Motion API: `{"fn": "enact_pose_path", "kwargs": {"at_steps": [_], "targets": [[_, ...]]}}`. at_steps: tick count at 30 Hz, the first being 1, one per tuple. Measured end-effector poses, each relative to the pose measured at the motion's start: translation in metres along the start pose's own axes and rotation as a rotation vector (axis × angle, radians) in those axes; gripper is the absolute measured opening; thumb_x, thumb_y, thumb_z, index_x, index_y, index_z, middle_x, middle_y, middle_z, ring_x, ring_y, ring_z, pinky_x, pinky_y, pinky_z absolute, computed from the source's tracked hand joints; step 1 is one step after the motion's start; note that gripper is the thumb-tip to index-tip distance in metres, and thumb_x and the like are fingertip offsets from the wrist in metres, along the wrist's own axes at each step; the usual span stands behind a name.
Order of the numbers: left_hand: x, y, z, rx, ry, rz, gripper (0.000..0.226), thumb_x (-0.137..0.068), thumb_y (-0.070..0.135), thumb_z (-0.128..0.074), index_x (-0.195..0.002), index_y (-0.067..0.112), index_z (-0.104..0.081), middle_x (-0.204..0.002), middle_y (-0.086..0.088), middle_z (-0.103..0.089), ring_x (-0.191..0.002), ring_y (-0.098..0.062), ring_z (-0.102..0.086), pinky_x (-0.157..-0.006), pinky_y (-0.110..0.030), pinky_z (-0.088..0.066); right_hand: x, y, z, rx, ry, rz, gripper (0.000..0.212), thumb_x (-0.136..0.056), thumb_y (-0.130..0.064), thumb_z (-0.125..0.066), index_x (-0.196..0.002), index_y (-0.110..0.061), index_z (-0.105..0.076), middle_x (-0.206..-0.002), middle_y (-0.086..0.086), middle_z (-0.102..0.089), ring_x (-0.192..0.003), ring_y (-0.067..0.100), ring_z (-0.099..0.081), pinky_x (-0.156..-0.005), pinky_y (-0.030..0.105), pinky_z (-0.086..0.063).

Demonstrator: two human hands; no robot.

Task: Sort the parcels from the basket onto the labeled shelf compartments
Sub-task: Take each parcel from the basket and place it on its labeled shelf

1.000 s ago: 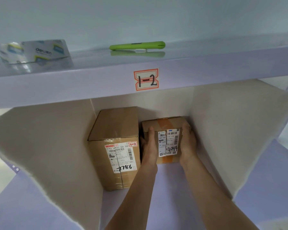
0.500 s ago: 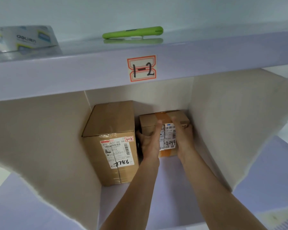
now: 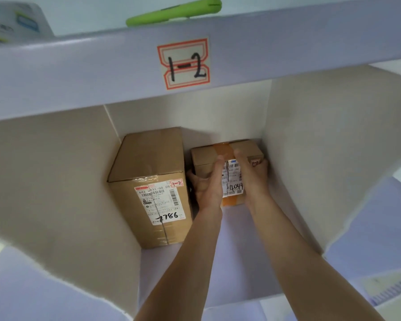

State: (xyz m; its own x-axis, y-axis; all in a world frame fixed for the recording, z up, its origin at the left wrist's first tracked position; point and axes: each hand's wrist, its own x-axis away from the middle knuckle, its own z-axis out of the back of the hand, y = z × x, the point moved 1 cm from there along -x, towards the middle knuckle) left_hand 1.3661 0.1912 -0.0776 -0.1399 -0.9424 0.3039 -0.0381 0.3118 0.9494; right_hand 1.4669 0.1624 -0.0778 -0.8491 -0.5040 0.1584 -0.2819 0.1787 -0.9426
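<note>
A big pale purple shelf (image 3: 287,49) fills the view. On its front edge sits a white sticker with a red border (image 3: 184,64), and it says "1-2" in black pen. Under that edge is one compartment with cream side walls (image 3: 56,181) and a pale purple floor.

A tall brown cardboard box (image 3: 148,186) stands at the left of this compartment, up against the left wall. It has a white paper label with "7786" written on it and a small red "1-2" tag at its top corner.

A small brown cardboard box with orange tape (image 3: 227,156) sits at the back right of the compartment, just beside the tall box and close to the right wall. Its white label shows "4044".

Two bare arms reach in from the bottom. The left hand (image 3: 206,184) is wrapped around the left side of the small box, with its fingers up on the front. The right hand (image 3: 252,174) grips the right side, fingers up over the top edge. Both hands are holding this box.

A long green pen-shaped thing (image 3: 174,10) lies on top of the shelf. A shiny clear packet with blue and yellow print (image 3: 12,22) lies at the top left.
</note>
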Motion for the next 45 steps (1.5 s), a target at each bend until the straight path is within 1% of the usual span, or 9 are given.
{"fn": "enact_pose_path", "kwargs": {"at_steps": [4,9,12,20,25,28,33,38,45], "targets": [[0.002,0.001,0.007,-0.011,-0.072,-0.028,0.133,-0.059,0.087,-0.079,-0.165,0.042,-0.013,-0.166,0.001,-0.04,-0.153,-0.025,-0.036,-0.126,-0.051,-0.031,-0.005,0.004,0.007,0.069,-0.016,-0.018,0.113,-0.029,-0.086,-0.086,-0.118,-0.019,-0.065,-0.106,0.002,-0.079,-0.093,0.02,-0.078,-0.09,0.048,-0.063],[0.012,-0.006,0.018,0.0,-0.163,0.022,0.136,-0.065,0.091,-0.072,-0.168,0.038,-0.001,-0.174,0.006,-0.02,-0.16,-0.025,-0.023,-0.128,-0.056,-0.021,0.01,-0.005,0.009,0.038,-0.042,-0.038,0.074,-0.068,-0.078,-0.072,-0.108,-0.015,-0.074,-0.098,0.004,-0.081,-0.091,0.023,-0.078,-0.089,0.045,-0.062],[0.021,-0.015,0.025,0.009,-0.175,0.009,0.132,-0.065,0.093,-0.068,-0.167,0.04,-0.002,-0.175,0.006,-0.019,-0.16,-0.026,-0.022,-0.128,-0.056,-0.02,0.011,0.002,0.012,0.01,0.019,-0.051,0.087,-0.071,-0.085,-0.051,-0.12,-0.017,-0.072,-0.107,0.002,-0.079,-0.1,0.024,-0.076,-0.099,0.048,-0.058],[0.053,-0.035,0.051,-0.012,-0.291,-0.036,0.114,-0.064,0.094,-0.061,-0.161,0.04,-0.036,-0.167,0.011,-0.038,-0.154,-0.015,-0.034,-0.129,-0.047,-0.022,0.098,0.003,0.026,-0.044,-0.024,-0.027,0.055,-0.104,-0.053,-0.039,-0.121,-0.015,-0.076,-0.113,0.007,-0.079,-0.11,0.024,-0.074,-0.101,0.042,-0.054],[0.088,-0.026,0.08,0.01,-0.396,0.01,0.05,-0.094,0.069,-0.06,-0.137,0.043,-0.054,-0.136,0.019,-0.054,-0.13,-0.007,-0.046,-0.118,-0.036,-0.031,0.129,0.016,0.043,-0.039,-0.052,0.04,0.046,-0.11,-0.046,-0.036,-0.127,-0.021,-0.07,-0.115,-0.006,-0.076,-0.105,0.0,-0.07,-0.083,0.02,-0.049],[0.112,-0.021,0.1,0.047,-0.367,0.021,0.062,-0.094,0.065,-0.063,-0.148,0.037,-0.051,-0.136,0.017,-0.052,-0.129,-0.009,-0.045,-0.118,-0.04,-0.032,0.146,0.021,0.05,0.001,-0.09,0.04,0.043,-0.11,-0.049,-0.035,-0.133,-0.028,-0.065,-0.114,-0.02,-0.071,-0.096,-0.014,-0.063,-0.081,0.019,-0.043],[0.155,-0.019,0.134,0.008,-0.284,0.025,0.042,-0.091,0.074,-0.059,-0.12,0.046,-0.051,-0.13,0.016,-0.057,-0.128,-0.015,-0.049,-0.118,-0.045,-0.035,0.184,0.016,0.063,0.047,-0.199,0.014,0.047,-0.108,-0.053,-0.04,-0.139,-0.026,-0.062,-0.118,-0.015,-0.07,-0.102,-0.006,-0.061,-0.083,0.024,-0.044],[0.21,-0.028,0.172,0.041,-0.222,-0.005,0.076,-0.093,0.075,-0.05,-0.158,0.037,-0.038,-0.162,0.004,-0.042,-0.149,-0.025,-0.04,-0.119,-0.05,-0.033,0.225,0.015,0.071,0.086,-0.283,-0.036,0.042,-0.106,-0.051,-0.046,-0.142,-0.033,-0.055,-0.139,-0.011,-0.06,-0.125,0.008,-0.055,-0.114,0.04,-0.038],[0.279,-0.037,0.247,0.077,-0.03,0.006,0.067,-0.103,0.063,-0.048,-0.155,0.022,-0.046,-0.162,-0.003,-0.046,-0.146,-0.028,-0.047,-0.122,-0.053,-0.035,0.307,0.038,0.063,0.204,-0.485,-0.118,0.058,-0.107,-0.056,-0.039,-0.155,-0.024,-0.046,-0.159,-0.003,-0.047,-0.144,0.017,-0.046,-0.121,0.046,-0.036]]}}
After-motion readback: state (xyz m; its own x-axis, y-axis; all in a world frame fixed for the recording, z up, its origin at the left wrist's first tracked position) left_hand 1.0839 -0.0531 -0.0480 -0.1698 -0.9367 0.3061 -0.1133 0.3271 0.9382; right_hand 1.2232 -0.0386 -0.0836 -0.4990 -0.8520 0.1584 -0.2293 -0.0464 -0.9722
